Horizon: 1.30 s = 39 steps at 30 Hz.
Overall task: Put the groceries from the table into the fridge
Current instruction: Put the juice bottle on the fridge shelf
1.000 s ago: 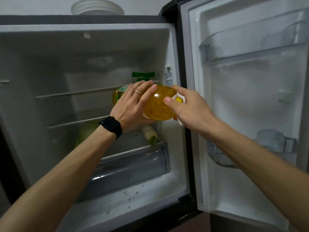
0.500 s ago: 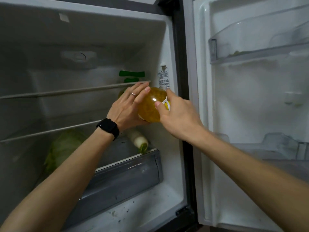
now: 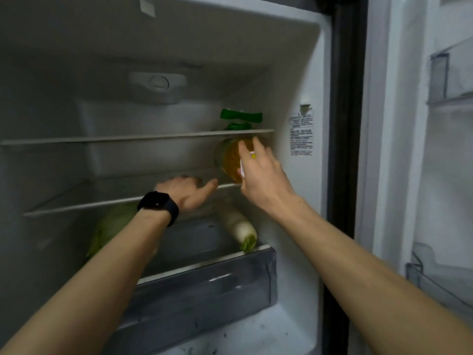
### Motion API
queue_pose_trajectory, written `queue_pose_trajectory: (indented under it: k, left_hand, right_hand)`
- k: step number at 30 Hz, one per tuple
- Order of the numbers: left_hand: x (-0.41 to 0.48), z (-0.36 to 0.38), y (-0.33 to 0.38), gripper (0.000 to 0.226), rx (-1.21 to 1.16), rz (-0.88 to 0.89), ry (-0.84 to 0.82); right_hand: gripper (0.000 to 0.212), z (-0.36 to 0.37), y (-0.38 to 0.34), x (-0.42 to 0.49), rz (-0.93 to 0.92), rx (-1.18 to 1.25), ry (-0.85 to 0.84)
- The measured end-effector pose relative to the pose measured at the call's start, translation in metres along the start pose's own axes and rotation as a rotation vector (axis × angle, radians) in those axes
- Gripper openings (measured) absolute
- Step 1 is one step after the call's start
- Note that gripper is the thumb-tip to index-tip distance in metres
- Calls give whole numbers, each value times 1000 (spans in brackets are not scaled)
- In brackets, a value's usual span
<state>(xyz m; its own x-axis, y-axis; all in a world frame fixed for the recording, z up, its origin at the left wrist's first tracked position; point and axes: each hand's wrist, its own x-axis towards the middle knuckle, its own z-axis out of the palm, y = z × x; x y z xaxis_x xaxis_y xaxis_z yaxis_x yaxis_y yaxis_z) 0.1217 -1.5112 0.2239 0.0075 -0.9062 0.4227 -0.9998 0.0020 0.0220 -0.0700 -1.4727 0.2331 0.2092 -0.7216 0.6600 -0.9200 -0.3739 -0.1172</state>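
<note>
Inside the fridge (image 3: 294,73), the yellow bottle (image 3: 226,160) was at the right end of the lower glass shelf (image 3: 89,204). The right hand (image 3: 263,180) gripped its near end, while the left hand (image 3: 184,190) rested loosely curled on the shelf edge, holding nothing.

The yellow, clear plastic oil bottle (image 3: 227,160), held in front of the open fridge a second ago, now lies on its side on the lower glass shelf (image 3: 102,203), at that shelf's right end. The left hand (image 3: 186,190) has let go of it and dropped to the shelf's front edge, left of the bottle. Only the right hand (image 3: 263,175) holds its cap end now.
</note>
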Motion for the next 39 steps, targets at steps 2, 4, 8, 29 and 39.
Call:
queue_pose_trajectory:
  k: [2, 4, 8, 29, 39]
  left_hand:
    - [-1, 2, -2, 84, 41, -9, -17]
    - [1, 6, -1, 80, 51, 9, 9]
    - [7, 9, -2, 76, 41, -11, -8]
    - [-6, 6, 4, 72, 75, -5, 48]
    - [-15, -4, 2, 66, 0, 22, 58]
  right_hand:
    - [83, 17, 5, 17, -32, -20, -23]
    - [79, 32, 9, 28, -30, 1, -13]
    - [71, 56, 13, 42, -5, 64, 84]
    - [58, 67, 17, 55, 85, 273, 92]
    - [54, 33, 20, 28, 60, 165, 90]
